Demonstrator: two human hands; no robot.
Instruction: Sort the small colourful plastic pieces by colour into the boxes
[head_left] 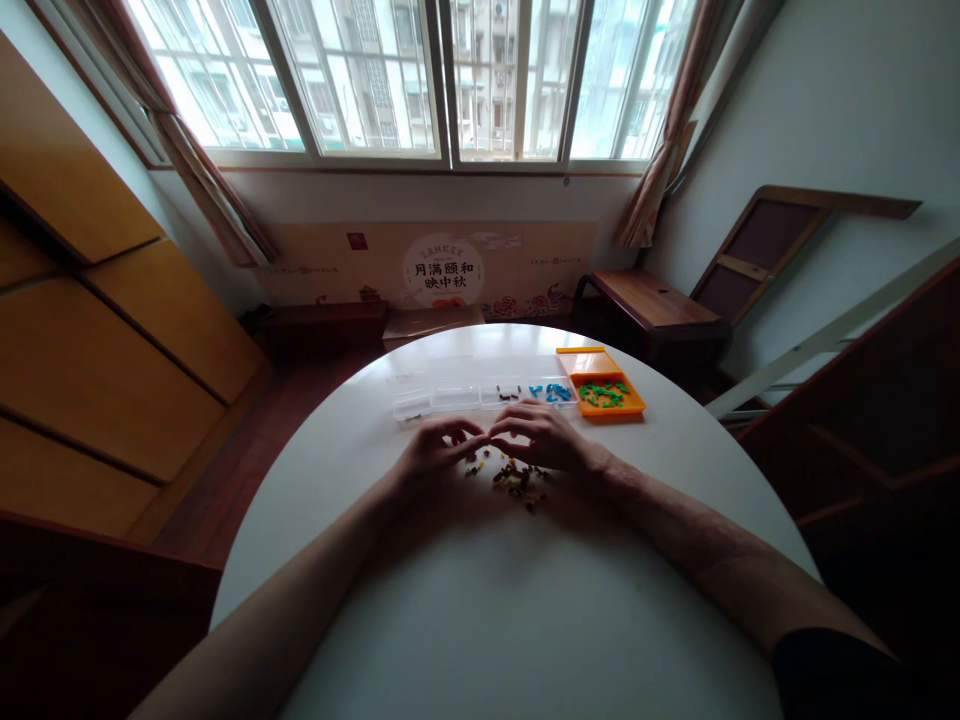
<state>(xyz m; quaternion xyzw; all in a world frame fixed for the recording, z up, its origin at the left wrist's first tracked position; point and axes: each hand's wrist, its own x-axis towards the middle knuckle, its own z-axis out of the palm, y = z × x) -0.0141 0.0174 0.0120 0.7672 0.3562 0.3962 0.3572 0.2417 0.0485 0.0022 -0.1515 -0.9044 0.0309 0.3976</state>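
My left hand [442, 446] and my right hand [541, 436] meet fingertip to fingertip over the white table. Both have their fingers curled into a pinch; whatever lies between the tips is too small to make out. Just below them is a loose pile of tiny brown and yellow pieces [514, 478], with a few strays around it. Behind the hands stands a clear divided plastic box [455, 397]. Blue pieces [556, 393] and a few dark pieces [510, 394] lie in its right-hand compartments. To its right, an orange box [613, 412] holds green pieces [604, 394].
The round white table [480, 610] has its curved far edge just behind the boxes. Beyond it, a wooden chair [652, 300] is at the right and a low wooden box [431, 322] by the wall. Wooden cabinets [112, 360] line the left side; windows span the back.
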